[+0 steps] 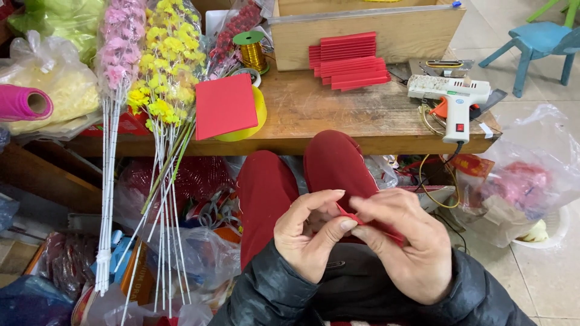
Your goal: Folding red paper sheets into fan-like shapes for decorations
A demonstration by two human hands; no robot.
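While both the left hand (311, 235) and right hand (405, 241) pinch a red folded strip (350, 216), a glue gun (453, 99) lies on the wooden bench (338, 115).

Wooden bench (338, 115): glue gun (450, 99), pleated red strips (350, 60), gold wire spool (252, 51), red sheet (225, 105).

On the counter (338, 115): glue gun (450, 96) at two o'clock, red strips (350, 60) at twelve, gold wire spool (252, 49) and yellow flowers (166, 54) at eleven.
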